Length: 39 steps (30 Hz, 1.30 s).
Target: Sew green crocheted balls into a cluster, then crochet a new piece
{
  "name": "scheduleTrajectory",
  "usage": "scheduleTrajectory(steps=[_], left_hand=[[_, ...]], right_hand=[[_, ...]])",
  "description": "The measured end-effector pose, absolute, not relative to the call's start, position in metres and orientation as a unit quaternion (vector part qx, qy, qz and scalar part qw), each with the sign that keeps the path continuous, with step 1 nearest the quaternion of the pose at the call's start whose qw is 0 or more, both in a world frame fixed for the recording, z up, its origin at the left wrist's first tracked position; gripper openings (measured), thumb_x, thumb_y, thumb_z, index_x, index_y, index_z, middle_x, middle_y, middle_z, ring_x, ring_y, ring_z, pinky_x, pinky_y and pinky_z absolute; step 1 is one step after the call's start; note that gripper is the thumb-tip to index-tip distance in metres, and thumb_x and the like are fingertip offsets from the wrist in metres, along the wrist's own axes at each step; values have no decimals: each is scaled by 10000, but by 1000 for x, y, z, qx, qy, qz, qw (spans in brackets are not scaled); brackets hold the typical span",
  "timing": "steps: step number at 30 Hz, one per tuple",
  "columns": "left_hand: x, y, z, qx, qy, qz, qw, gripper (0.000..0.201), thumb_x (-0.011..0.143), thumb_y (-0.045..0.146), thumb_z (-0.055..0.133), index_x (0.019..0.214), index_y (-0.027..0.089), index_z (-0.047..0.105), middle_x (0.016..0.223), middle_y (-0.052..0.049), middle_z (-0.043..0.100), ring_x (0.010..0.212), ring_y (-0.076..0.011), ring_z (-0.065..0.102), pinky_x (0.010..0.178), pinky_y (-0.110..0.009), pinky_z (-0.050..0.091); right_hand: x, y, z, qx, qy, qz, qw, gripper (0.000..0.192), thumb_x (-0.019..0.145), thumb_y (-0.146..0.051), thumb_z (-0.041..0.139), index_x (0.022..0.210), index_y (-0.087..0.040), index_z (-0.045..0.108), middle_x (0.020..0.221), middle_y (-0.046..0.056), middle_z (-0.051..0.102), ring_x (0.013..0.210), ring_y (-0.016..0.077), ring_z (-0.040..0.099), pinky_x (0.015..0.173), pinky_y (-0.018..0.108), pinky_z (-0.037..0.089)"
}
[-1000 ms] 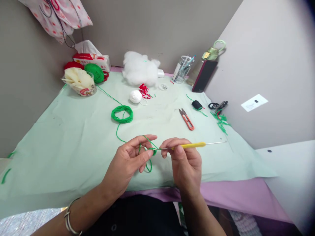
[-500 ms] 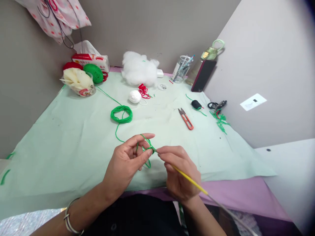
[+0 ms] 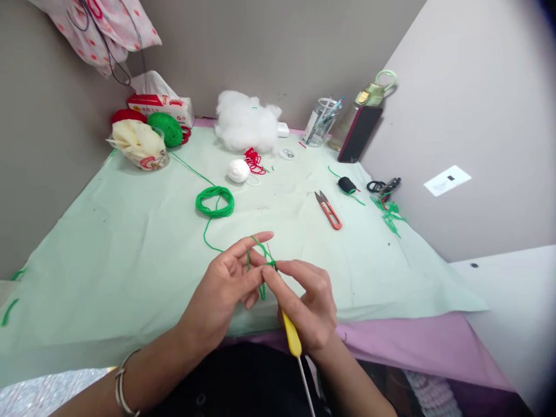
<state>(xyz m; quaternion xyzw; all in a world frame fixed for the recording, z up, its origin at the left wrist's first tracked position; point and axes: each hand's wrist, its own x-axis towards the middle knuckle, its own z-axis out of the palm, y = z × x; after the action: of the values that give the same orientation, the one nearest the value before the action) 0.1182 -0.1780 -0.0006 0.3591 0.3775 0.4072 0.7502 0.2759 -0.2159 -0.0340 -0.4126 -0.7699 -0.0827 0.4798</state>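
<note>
My left hand (image 3: 212, 301) pinches a small piece of green yarn (image 3: 263, 289) between thumb and fingers, with a strand running over its raised index finger. My right hand (image 3: 313, 304) grips a crochet hook by its yellow handle (image 3: 292, 339); the shaft's back end points down toward my body. The thin hook tip pokes up by the yarn at the left fingertips. The fingers of both hands almost meet there and partly hide the stitches. From my left hand the strand leads back to a loose green yarn coil (image 3: 228, 211) on the cloth.
Red-handled thread snips (image 3: 329, 212) lie right of centre, near a black thread spool (image 3: 347, 185). Behind are a white yarn ball (image 3: 238, 171), red yarn (image 3: 253, 162), white stuffing (image 3: 247, 124), a cup of pens (image 3: 319, 124) and a phone (image 3: 360, 134) leaning on a bottle.
The crochet hook has swung from slanting right to nearly upright in the picture, its tip now above the stitches. My right hand has turned and moved left, closer to the left fingertips.
</note>
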Motion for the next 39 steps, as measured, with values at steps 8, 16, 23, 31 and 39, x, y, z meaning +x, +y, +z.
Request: scheduleTrajectory(steps=[8,16,23,31,39], left_hand=[[114,-171,0,313,343,393,794,370,822,252,832,1185,217,769,824,23,568,486,9,274,418,-143,250],[122,-177,-5,338,349,424,764,411,821,291,849,1216,232,752,766,42,546,490,-10,379,438,-146,330],[118,-170,-8,251,308,380,836,257,853,241,801,1104,185,812,644,76,345,498,-18,188,430,-118,273],[120,-177,-14,396,360,415,736,347,843,287,824,1187,284,775,1008,-31,684,1010,-172,600,879,-248,491],[116,-178,-12,408,365,424,722,336,859,314,803,1192,333,770,933,-1,604,919,-148,554,815,-241,474]], right_hand=[[271,-208,-22,-416,-552,251,678,246,1028,-149,496,1035,-228,729,876,43,689,734,159,641,672,331,559],[264,-210,-32,-439,-670,74,594,342,962,-67,593,1211,-257,731,1055,76,737,927,198,717,740,334,616],[272,-210,-25,-450,-586,159,654,274,987,-81,543,1082,-234,750,892,41,702,786,164,663,692,323,568],[270,-205,-24,-418,-550,288,663,210,1004,-150,586,1051,-236,772,954,37,742,803,140,659,730,291,550],[277,-205,-28,-366,-477,412,684,232,1058,-242,515,1038,-232,746,961,33,741,772,127,679,736,290,570]])
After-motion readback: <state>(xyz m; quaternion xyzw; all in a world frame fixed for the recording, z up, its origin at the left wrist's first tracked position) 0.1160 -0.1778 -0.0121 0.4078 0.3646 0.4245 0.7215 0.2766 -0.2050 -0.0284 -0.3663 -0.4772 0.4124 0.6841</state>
